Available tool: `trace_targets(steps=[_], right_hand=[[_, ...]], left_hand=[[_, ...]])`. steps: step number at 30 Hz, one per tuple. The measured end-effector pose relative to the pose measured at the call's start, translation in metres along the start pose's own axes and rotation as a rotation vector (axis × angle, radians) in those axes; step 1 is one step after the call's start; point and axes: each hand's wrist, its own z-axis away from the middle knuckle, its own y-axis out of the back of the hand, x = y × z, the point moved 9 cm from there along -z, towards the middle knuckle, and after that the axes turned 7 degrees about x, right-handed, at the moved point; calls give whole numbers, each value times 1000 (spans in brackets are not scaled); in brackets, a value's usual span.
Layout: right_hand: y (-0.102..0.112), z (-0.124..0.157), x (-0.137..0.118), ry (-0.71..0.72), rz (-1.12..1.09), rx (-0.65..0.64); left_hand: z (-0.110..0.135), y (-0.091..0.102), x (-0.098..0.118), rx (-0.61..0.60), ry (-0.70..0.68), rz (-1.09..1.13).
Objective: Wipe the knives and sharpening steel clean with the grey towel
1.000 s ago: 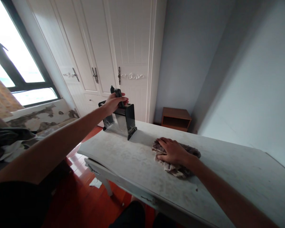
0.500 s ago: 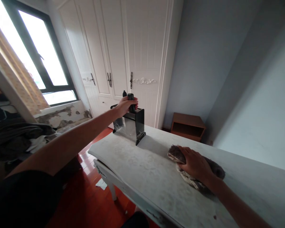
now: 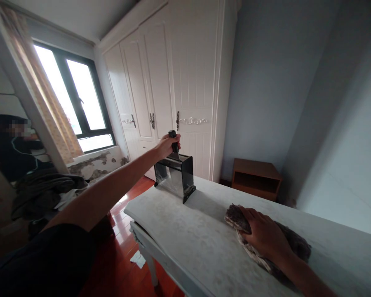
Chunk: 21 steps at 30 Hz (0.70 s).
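Observation:
My left hand (image 3: 170,145) is closed round the black handle of a knife (image 3: 175,155). A short stretch of its blade shows between my fingers and the top of the knife block; the lower part is hidden inside. The knife block (image 3: 170,175), with black ends and clear sides, stands upright near the table's far left end. My right hand (image 3: 266,235) grips a bunched brown-grey cloth (image 3: 293,243) lying on the white table (image 3: 188,235), thumb on the near side and fingers over the top.
Behind the table stand a white wardrobe (image 3: 193,62) and a low brown cabinet (image 3: 256,169). Clothes (image 3: 37,189) are piled at left, beside a mirror showing a person. A white scrap (image 3: 138,259) lies on the red floor (image 3: 123,264).
The view has tilted up, so the scene sits lower. My left hand has risen relative to the knife block, and some blade now shows. My right hand stays on the cloth.

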Motion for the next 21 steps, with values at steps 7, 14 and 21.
trace_targets(steps=[7,14,21], right_hand=[[3,0,-3,15,-28,-9],[-1,1,0,26,-31,59],[-4,1,2,11,-82,34]], left_hand=[[-9,-4,26,26,-35,11],[-11,-9,57,31,-84,14],[-15,-15,95,41,-140,1]])
